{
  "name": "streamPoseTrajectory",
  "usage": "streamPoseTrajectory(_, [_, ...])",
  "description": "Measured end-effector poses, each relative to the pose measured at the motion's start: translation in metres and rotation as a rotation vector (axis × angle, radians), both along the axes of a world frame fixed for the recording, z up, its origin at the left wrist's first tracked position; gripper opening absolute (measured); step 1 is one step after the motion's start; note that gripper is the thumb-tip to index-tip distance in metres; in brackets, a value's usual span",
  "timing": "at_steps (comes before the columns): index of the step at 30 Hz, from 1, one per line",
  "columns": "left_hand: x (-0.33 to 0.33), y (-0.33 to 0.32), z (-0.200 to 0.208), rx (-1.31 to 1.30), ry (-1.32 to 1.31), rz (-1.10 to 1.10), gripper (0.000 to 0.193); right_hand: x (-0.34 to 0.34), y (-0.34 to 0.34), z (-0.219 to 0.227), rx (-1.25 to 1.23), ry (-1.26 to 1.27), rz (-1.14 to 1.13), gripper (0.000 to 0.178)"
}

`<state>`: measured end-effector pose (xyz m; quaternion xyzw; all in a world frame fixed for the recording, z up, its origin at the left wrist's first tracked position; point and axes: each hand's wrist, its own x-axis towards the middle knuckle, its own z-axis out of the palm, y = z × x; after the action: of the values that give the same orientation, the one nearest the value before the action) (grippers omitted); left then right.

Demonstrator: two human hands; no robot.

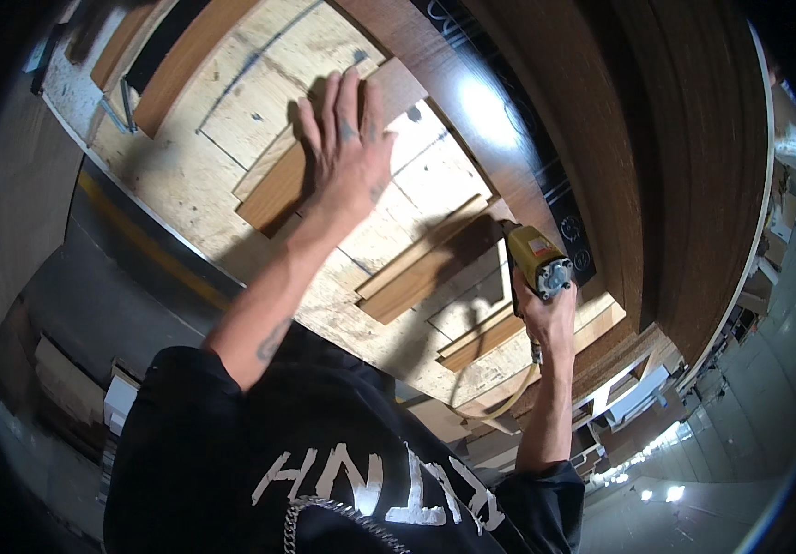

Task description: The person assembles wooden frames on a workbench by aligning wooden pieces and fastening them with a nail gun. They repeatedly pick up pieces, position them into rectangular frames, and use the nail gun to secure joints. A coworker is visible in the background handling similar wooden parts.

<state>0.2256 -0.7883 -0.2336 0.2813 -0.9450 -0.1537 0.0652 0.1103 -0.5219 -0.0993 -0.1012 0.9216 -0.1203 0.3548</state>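
My left hand (352, 157) lies with its fingers spread on a brown wooden strip (276, 192), which rests on a pale plywood board (172, 208). In my right hand (551, 319) is a yellow pneumatic nail gun (535, 254), gripped by its handle. The gun's nose is beside the far end of a second wooden strip (407, 284); whether it touches the wood I cannot tell. A thin air hose (514, 397) curves down below the gun. Nearer my right forearm lies a third strip (486, 342).
A glossy dark brown panel (472, 120) runs along the board's far side, with large curved brown panels (693, 157) beyond it. More strips (190, 65) and a bent metal piece (126, 109) sit at the upper left. Stacked wooden pieces (629, 406) stand at the lower right.
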Motion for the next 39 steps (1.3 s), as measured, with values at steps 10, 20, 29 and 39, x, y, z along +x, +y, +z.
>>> streamPoseTrajectory(10, [0.001, -0.024, -0.001, 0.056, -0.237, -0.085, 0.083, -0.009, -0.046, 0.017, 0.025, -0.024, 0.062, 0.039])
streamPoseTrajectory(20, [0.003, -0.027, 0.002, 0.045, -0.144, -0.089, 0.074, -0.028, -0.159, -0.022, -0.166, 0.078, 0.363, 0.03])
streamPoseTrajectory(29, [0.002, -0.027, -0.001, 0.119, -0.083, -0.046, 0.072, -0.025, -0.197, -0.012, -0.143, 0.019, 0.267, 0.03])
streamPoseTrajectory(39, [0.002, -0.029, -0.002, 0.101, -0.103, -0.051, 0.073, -0.024, -0.199, -0.015, -0.24, 0.111, 0.342, 0.027])
